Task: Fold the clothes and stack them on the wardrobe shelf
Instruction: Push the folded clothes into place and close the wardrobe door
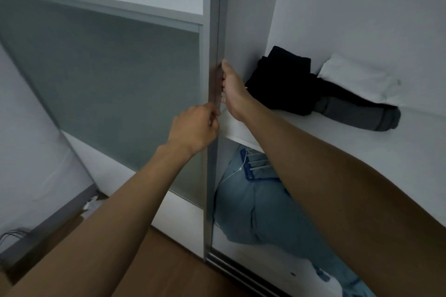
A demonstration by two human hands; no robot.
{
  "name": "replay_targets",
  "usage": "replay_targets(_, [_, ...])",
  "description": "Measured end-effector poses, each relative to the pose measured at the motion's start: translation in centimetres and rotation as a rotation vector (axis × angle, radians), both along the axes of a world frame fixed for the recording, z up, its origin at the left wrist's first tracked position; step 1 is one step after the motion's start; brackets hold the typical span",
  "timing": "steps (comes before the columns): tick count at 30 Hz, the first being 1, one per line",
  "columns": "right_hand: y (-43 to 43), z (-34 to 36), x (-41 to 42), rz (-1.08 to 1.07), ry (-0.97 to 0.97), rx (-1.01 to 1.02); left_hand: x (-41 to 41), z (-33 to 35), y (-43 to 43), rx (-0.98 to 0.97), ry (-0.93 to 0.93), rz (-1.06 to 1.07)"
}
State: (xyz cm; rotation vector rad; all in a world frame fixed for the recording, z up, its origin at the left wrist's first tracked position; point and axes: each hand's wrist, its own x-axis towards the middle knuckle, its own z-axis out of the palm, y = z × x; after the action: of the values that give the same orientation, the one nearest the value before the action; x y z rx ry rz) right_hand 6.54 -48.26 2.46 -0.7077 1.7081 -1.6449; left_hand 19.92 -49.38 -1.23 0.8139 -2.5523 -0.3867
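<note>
Both of my hands grip the grey metal edge of the sliding wardrobe door [212, 38]. My left hand [196, 128] curls round the edge from the left, lower down. My right hand [233, 87] holds the same edge from the right, a little higher, fingers wrapped behind the frame. On the white wardrobe shelf [325, 132] to the right lie folded black clothes [282, 79], a dark grey garment [357, 113] and a folded white garment [357, 77].
The door has a frosted grey-green glass panel [108, 79]. Below the shelf lies light blue denim [260, 207] with a thin white cord. The door track [243, 275] runs along the wooden floor [169, 267]. Cables show at bottom left [12, 236].
</note>
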Motion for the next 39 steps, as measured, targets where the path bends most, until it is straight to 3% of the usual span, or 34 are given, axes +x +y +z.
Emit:
replay_targets(7, [4.0,-0.8,-1.9,-0.053,0.011,0.004,-2.2,0.6,0.9,0.031,0.011,0.036])
replay_targets(13, [12.0,-1.0,-3.9,-0.064,0.023,-0.099,-6.4,0.4,5.7,0.028,-0.013,-0.14])
replay_targets(20, [22.4,-1.5,-5.8,-0.162,0.307,0.03,-10.5,-0.5,13.4,0.024,0.019,-0.327])
replay_targets(25, [30.2,-1.8,-7.9,-0.311,0.397,0.019,-11.9,0.0,19.0,-0.123,0.085,-0.409])
replay_targets(30, [38.6,-2.0,-10.2,-0.414,0.493,0.061,-12.3,1.7,23.2,-0.301,0.346,-0.511])
replay_targets(35, [47.5,-2.5,-12.6,-0.535,0.674,0.143,-14.2,3.1,28.1,-0.567,0.378,-0.625])
replay_targets(39, [54.6,-2.6,-14.2,-0.688,0.816,0.283,-16.4,3.1,32.0,-0.675,0.314,-0.578])
